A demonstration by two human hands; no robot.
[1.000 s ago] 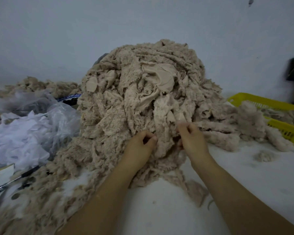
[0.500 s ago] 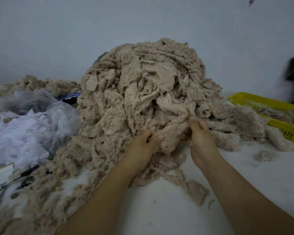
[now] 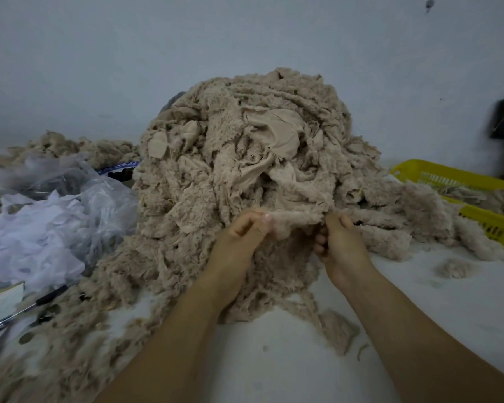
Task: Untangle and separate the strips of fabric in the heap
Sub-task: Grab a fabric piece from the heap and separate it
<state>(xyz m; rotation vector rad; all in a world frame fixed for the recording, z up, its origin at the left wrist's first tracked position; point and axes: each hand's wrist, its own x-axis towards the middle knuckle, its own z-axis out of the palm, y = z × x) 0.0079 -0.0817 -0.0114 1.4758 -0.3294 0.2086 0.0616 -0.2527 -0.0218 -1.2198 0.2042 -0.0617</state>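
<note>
A tall heap of tangled beige fleece strips [image 3: 245,146] rises in the middle of the white table [image 3: 288,359]. At its front foot, a fuzzy strip [image 3: 296,221] is stretched sideways between my two hands. My left hand [image 3: 242,237] pinches its left end between thumb and curled fingers. My right hand [image 3: 336,239] grips its right end, fingers curled under. The rest of the strip runs back into the heap, where its course is hidden. Loose strips [image 3: 338,330] trail toward me between my forearms.
A yellow plastic basket [image 3: 489,222] holding beige strips stands at the right. Crumpled clear plastic and white fabric [image 3: 41,228] lie at the left, with a dark pen [image 3: 21,309] in front of it. More beige scraps [image 3: 70,146] sit at the back left. A small tuft [image 3: 454,269] lies right.
My hands have moved apart and lifted a little, pulling one strip taut between them. Earlier both hands were close together, digging into the heap's front.
</note>
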